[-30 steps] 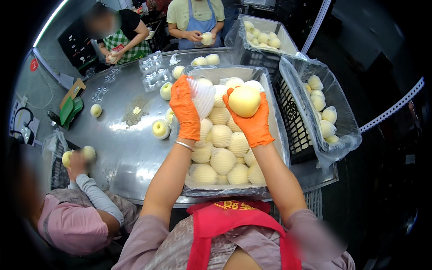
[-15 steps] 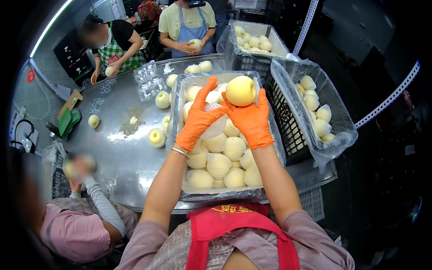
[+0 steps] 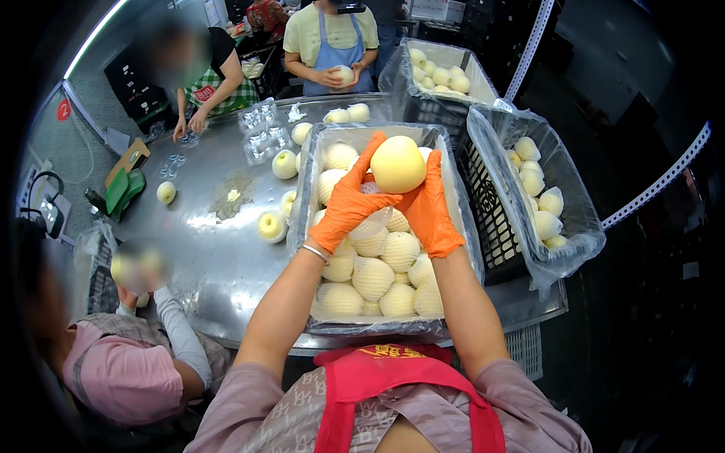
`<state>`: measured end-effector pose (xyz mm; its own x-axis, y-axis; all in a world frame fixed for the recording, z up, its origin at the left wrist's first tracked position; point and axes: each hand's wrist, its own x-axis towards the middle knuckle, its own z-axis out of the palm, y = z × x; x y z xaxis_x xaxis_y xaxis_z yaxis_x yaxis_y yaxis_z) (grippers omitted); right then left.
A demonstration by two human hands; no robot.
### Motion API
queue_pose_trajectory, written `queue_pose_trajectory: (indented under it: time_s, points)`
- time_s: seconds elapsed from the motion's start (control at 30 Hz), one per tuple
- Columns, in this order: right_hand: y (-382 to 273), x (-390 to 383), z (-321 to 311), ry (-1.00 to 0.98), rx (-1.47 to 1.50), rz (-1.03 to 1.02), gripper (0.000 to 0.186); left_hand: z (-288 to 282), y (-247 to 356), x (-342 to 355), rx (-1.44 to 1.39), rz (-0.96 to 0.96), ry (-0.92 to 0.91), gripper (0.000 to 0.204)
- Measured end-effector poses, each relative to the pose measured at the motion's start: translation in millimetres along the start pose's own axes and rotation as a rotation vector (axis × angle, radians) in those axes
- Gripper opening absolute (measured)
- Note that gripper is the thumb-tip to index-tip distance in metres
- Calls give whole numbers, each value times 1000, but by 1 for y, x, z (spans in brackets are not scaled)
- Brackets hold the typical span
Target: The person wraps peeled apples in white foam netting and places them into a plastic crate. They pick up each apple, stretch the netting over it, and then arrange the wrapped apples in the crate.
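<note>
Between my two orange-gloved hands I hold a round yellow pear [image 3: 398, 164] above a plastic-lined crate [image 3: 455, 260]. My left hand [image 3: 350, 206] is closed against the pear's left side, its thumb below the fruit. A pale foam net [image 3: 375, 221] shows under that thumb, partly hidden by the glove. My right hand [image 3: 436, 215] cups the pear from the right and underneath, with most of its fingers behind the fruit. In the crate below lie several pears in white foam nets [image 3: 373, 278].
Two more lined crates of pears, a far one [image 3: 483, 89] and a right one [image 3: 581, 234], stand beyond and beside mine. Loose pears [image 3: 272, 226] and clear plastic trays [image 3: 262, 130] lie on the metal table [image 3: 219, 279]. Co-workers stand around it, one at near left [image 3: 124, 370].
The pear has come slightly lower and tilted between my hands. My left hand has moved in against it, and the right hand has turned inward. At far left, a co-worker's hands reach to the table.
</note>
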<state>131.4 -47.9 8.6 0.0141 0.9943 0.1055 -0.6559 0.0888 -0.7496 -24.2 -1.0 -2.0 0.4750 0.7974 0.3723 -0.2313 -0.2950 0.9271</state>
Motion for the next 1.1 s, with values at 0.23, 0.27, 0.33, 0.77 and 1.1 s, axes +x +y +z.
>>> queue_pose_trajectory:
  time_s: [0.23, 0.27, 0.33, 0.77, 1.1]
  points:
    - [-14, 10, -39, 170, -658, -94, 81, 0, 4, -1, -220, -59, -14, 80]
    - [-18, 8, -40, 236, -671, -126, 80, 0, 7, -3, -328, -130, -26, 76]
    - [-26, 4, -31, 302, -656, -232, 77, -10, -2, -15, -417, -334, 15, 68]
    - [-40, -14, 1, -135, -875, -286, 97, -8, -7, -1, -345, -433, 147, 72]
    - [-26, 2, -15, -19, -68, -137, 63, -22, -5, 1, -86, -86, 97, 59]
